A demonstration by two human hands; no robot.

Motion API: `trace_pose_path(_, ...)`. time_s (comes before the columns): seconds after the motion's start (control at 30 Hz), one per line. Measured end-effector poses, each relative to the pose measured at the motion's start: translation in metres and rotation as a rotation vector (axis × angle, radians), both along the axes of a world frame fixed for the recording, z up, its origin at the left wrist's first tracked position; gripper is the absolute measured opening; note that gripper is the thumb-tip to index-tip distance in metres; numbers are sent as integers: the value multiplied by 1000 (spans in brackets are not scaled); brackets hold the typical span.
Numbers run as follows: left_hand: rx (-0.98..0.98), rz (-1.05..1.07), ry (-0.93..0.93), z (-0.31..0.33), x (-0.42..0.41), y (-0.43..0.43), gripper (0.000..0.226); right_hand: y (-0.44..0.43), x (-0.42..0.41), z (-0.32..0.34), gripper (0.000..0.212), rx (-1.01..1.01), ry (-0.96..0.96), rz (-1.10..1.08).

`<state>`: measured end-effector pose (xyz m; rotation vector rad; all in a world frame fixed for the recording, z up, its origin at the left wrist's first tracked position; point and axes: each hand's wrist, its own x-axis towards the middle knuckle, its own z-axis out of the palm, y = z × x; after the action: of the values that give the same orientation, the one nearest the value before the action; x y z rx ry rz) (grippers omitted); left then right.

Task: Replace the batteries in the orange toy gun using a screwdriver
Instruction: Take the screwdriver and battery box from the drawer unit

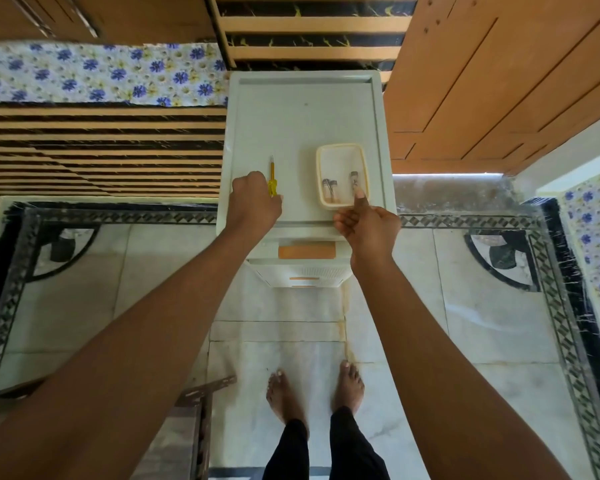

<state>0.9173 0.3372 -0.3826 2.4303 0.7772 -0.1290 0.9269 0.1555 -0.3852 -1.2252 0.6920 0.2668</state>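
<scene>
- The white surface [291,126], the top of a drawer unit, carries the tools; the orange toy gun is nowhere in view.
- Cream container [340,147] sits right of centre on it.
- Right hand [368,225]: grip released, thumb laid straight on the container's near rim, the other fingers loosely curled on nothing.
- Left hand [255,199]: grip curled at the handle of the yellow screwdriver [272,181], apparently grasping it, though the knuckles hide the fingertips.
- Batteries [329,188] lie inside the container.
- Judged step: gathering tools, with no screw work begun. Next, lift the screwdriver and fetch the gun.
</scene>
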Motion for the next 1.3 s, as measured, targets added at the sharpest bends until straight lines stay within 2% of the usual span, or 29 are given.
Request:
trace_pose_path(0.1,38,-32,-35,-5,1,1,33,-4,-4,4,36,-38,13,12)
trace_pose_path(0.2,35,-11,-129,-8,-3,3,33,-7,-22,-5,29,-225,-45,77)
trace_pose_path(0.3,11,16,-304,-14,-18,8,24,-10,-53,-20,13,-520,-283,278)
trace_pose_path(0.37,21,-9,-371,-19,-34,10,21,-10,-69,-30,3,-685,-477,496)
trace_pose_path(0.5,183,-202,-355,-35,-65,23,44,-12,-81,-51,33,-1089,-716,842)
trace_pose_path(0.6,245,-369,-274,-48,-78,37,59,-10,-83,-54,48,-1331,-730,962)
trace_pose_path(0.67,215,-417,-251,-51,-81,44,67,-7,-83,-52,49,-1414,-726,988)
trace_pose_path(0.73,161,-448,-227,-52,-82,50,73,-1,-78,-43,38,-1453,-662,1028)
trace_pose_path(0.8,110,-458,-212,-50,-82,54,77,5,-69,-25,21,-1447,-513,1147)
trace_pose_path(0.87,71,-449,-204,-47,-81,55,78,10,-66,-6,22,-1420,-395,1348)
trace_pose_path(1.0,46,-435,-207,-46,-80,54,77,6,-74,10,17,-1323,-368,1690)
trace_pose_path(1.1,21,-416,-212,-47,-81,53,77,-5,-100,3,14,-1257,-275,1892)
trace_pose_path(1.17,26,-415,-223,-48,-82,52,76,-11,-120,-12,9,-1234,-250,1940)
trace_pose_path(1.3,59,-421,-246,-52,-82,53,79,-18,-136,-43,31,-1189,-232,1876)
